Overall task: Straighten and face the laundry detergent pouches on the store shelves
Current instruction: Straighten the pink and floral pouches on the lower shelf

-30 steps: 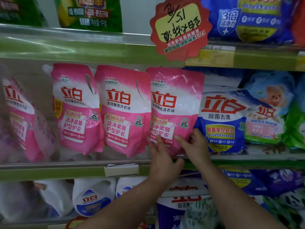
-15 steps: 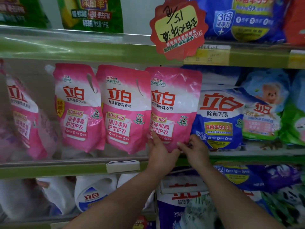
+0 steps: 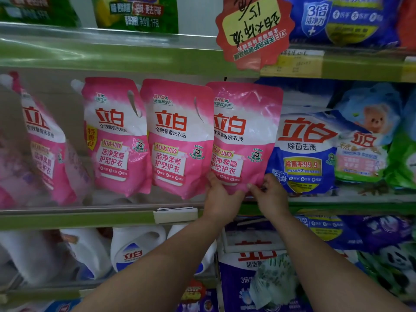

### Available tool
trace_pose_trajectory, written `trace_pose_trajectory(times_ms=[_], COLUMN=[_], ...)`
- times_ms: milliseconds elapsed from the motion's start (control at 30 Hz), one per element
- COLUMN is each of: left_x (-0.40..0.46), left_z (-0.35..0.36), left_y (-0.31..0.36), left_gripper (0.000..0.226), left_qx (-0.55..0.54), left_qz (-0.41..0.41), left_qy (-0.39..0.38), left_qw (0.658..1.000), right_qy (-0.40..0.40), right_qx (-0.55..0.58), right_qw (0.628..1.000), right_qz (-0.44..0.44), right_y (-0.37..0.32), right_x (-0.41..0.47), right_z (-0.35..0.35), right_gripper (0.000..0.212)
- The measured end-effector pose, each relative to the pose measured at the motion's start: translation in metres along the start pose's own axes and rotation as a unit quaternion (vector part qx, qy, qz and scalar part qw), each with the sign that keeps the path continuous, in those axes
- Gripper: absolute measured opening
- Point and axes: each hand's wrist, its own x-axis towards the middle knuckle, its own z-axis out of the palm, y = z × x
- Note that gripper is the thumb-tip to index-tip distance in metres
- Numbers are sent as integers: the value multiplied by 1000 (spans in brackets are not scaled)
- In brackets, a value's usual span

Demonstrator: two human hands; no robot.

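Both hands grip bottom edge of rightmost pink pouch [image 3: 244, 136]: left hand [image 3: 221, 200] cups its corner, right hand [image 3: 271, 194] fingers pinch it (squaring label forward), mid shelf [image 3: 90, 218], beside blue pouch [image 3: 304, 152].

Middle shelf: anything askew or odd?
Yes. The leftmost pink pouch leans and faces sideways, unlike its front-facing neighbours. The red promo tag above hangs upside down. Both hands grip the rightmost pink pouch.
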Motion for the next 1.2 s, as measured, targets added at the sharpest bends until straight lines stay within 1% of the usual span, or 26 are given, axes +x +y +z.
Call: trace_pose_trajectory(times_ms=[167,267,367,500,533,600,633,700,733,867,1000,1067,1200], left_x=[2,1,2,2,2,0,-1,-2,-3,-5,-8,-9,-11], left_z=[-3,-4,-5,-8,-9,-11,-12,-16,-18,-27,-39,-48,-67], left_y=[-2,-4,-5,-7,-6,-5,-4,-4,-4,-6,-10,-14,-20], left_gripper=[95,88,71,26,20,18,19,10,8,26,28,30,24], left_qx=[2,-4,-6,-6,-2,5,9,11,12,16,28,53,99], left_qz=[-3,-10,-9,-5,-2,1,2,13,19,25,47,59,83], left_qy=[-9,-24,-23,-6,-7,-11,-13,-13,-14,-5,10,22,41], left_qw=[1000,1000,1000,1000,1000,1000,1000,1000,1000,1000,998,997,991], right_qy=[7,3,31,107,120,138,142,140,137,126,88,61,18], right_qx=[-6,-12,-23,-27,-33,-45,-49,-59,-65,-66,-65,-61,-43], right_qw=[1000,1000,999,994,992,989,988,987,987,987,990,992,993], right_qz=[11,19,20,-2,-8,-26,-35,-50,-57,-76,-87,-88,-104], right_y=[-3,-3,-7,-13,-15,-18,-20,-23,-24,-30,-35,-38,-45], right_x=[-3,-5,-9,-13,-14,-17,-19,-20,-21,-25,-29,-34,-44], right_z=[2,3,4,4,5,6,7,9,11,17,26,33,47], right_gripper=[14,15,25,39,38,32,31,28,27,20,15,14,14])
